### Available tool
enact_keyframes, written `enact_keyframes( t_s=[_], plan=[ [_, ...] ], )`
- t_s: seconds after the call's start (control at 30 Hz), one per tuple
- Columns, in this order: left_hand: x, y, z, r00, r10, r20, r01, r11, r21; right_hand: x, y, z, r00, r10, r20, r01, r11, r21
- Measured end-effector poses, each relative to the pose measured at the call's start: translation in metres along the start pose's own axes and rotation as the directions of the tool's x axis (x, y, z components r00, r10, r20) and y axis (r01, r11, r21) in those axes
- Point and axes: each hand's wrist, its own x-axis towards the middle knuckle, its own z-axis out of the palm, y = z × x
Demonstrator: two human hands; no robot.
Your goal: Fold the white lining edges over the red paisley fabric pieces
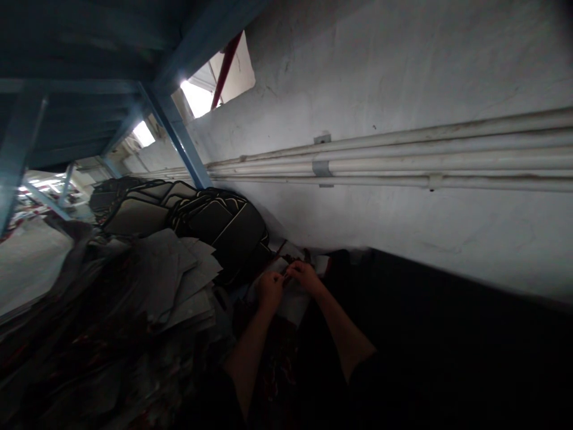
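My left hand [270,288] and my right hand [304,276] meet close together over a pale sheet of material [293,301] near the foot of the wall. Both have their fingers curled in a pinch on something small and dark between them; the dim light hides what it is. A stack of dark panels with light piping [224,227] lies just left of my hands. Red scraps [281,248] show just behind my fingers.
A heap of grey flat sheets [179,275] fills the left. Blue steel racking [179,128] stands over it. Pale pipes [403,161] run along the white wall [403,71]. A dark mass [447,334] fills the lower right.
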Motion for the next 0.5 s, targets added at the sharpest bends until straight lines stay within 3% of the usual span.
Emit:
enact_keyframes(
  t_s=[0.3, 0.5],
  plan=[
    [-0.002, 0.011, -0.003, 0.992, 0.106, 0.068, -0.112, 0.989, 0.099, -0.002, -0.003, 0.0, 0.999, -0.039, 0.03, 0.039, 0.999, -0.002],
    [-0.005, 0.004, -0.001, 0.991, 0.098, 0.086, -0.111, 0.981, 0.161, -0.001, -0.001, -0.004, 0.999, 0.018, -0.039, -0.019, 1.0, -0.016]
  ],
)
